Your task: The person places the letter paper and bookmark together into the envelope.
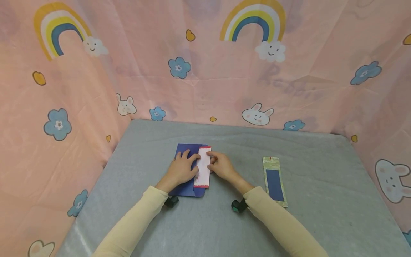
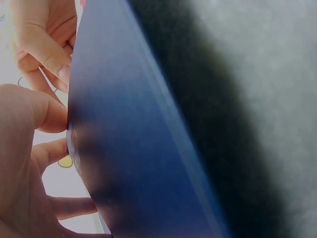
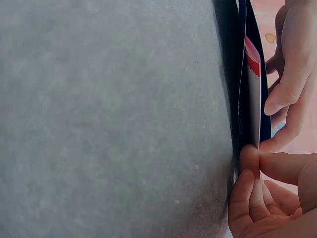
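A dark blue folder [image 1: 184, 191], resembling an envelope, lies on the table with a long white card [image 1: 203, 167] along its right side. Red bands edge the card at its top and bottom. The left hand [image 1: 181, 167] rests on the folder with fingers spread, its thumb and index finger by the card's left edge. At the card's right edge, the right hand [image 1: 222, 166] pinches it between thumb and fingers. In the right wrist view, the card's red-trimmed end [image 3: 254, 64] sits between two dark blue layers, and the right fingertips [image 3: 250, 157] grip its near edge.
To the right lies a pale green patterned strip [image 1: 272, 162] with a dark blue panel, partly behind the right sleeve. The grey table [image 1: 208, 228] meets a pink printed curtain [image 1: 205, 92] at the back and sides. Dark wrist cameras [image 1: 171, 201] hang beneath the sleeves.
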`<state>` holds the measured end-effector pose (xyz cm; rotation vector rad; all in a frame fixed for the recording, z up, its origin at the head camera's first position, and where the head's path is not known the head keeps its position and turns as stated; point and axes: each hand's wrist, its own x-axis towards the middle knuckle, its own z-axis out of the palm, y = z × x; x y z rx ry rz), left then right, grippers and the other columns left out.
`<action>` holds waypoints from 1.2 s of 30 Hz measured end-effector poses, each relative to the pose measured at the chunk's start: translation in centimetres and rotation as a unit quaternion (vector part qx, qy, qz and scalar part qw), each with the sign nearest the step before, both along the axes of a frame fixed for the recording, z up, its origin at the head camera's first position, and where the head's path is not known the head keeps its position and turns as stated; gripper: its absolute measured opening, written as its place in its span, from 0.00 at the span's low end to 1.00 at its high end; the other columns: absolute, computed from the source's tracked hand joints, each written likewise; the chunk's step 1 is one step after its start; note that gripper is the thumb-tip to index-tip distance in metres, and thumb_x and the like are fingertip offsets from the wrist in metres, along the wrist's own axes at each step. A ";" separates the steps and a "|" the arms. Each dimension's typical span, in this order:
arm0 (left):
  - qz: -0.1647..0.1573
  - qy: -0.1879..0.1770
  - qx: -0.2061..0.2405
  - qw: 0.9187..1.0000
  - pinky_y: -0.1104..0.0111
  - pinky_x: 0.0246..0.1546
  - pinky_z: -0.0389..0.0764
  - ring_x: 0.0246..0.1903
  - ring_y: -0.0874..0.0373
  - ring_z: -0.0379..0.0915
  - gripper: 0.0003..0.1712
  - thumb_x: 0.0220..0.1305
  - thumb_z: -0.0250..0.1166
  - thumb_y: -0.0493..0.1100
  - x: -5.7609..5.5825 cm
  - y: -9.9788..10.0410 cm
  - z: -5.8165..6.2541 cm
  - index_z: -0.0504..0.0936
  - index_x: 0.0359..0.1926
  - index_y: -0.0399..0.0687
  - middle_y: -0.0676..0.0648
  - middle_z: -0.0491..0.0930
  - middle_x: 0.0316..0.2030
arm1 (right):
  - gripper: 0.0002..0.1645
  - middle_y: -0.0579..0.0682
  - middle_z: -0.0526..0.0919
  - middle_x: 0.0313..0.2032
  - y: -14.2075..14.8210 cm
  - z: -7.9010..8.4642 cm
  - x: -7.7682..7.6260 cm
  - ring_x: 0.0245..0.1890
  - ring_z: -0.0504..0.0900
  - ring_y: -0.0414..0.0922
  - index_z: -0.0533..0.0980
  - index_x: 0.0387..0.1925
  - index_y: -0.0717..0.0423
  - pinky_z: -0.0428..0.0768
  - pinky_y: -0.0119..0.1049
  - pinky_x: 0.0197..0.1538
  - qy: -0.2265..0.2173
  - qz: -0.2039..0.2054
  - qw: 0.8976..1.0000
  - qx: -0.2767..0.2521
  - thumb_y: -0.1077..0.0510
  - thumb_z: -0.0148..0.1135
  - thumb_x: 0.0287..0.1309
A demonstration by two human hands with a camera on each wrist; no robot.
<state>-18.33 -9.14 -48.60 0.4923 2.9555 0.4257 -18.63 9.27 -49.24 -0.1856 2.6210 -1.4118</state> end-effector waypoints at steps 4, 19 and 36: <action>0.002 -0.002 0.001 1.000 0.37 0.59 0.65 0.66 0.27 0.55 0.27 0.60 0.53 0.53 0.0 0.0 -0.1 0.69 0.63 0.67 0.37 0.61 0.68 | 0.31 0.51 0.78 0.24 -0.2 0.0 0.0 0.18 0.76 0.38 0.72 0.59 0.59 0.72 0.28 0.25 0.001 0.000 1.000 0.002 0.67 0.65 0.49; 0.007 -0.004 -0.005 1.000 0.38 0.59 0.65 0.66 0.28 0.55 0.27 0.60 0.53 0.53 -0.1 0.1 -0.1 0.69 0.63 0.68 0.37 0.61 0.68 | 0.31 0.52 0.78 0.25 -0.5 -0.4 -0.1 0.18 0.76 0.38 0.73 0.59 0.60 0.74 0.28 0.26 -0.003 -0.006 1.000 -0.016 0.68 0.65 0.49; 0.003 -0.001 -0.002 1.000 0.37 0.58 0.65 0.66 0.28 0.55 0.27 0.60 0.53 0.53 0.0 0.1 0.1 0.69 0.62 0.67 0.37 0.62 0.68 | 0.29 0.54 0.80 0.27 0.0 -0.5 -0.1 0.20 0.78 0.39 0.70 0.60 0.61 0.76 0.29 0.27 -0.011 -0.003 0.999 -0.045 0.69 0.58 0.54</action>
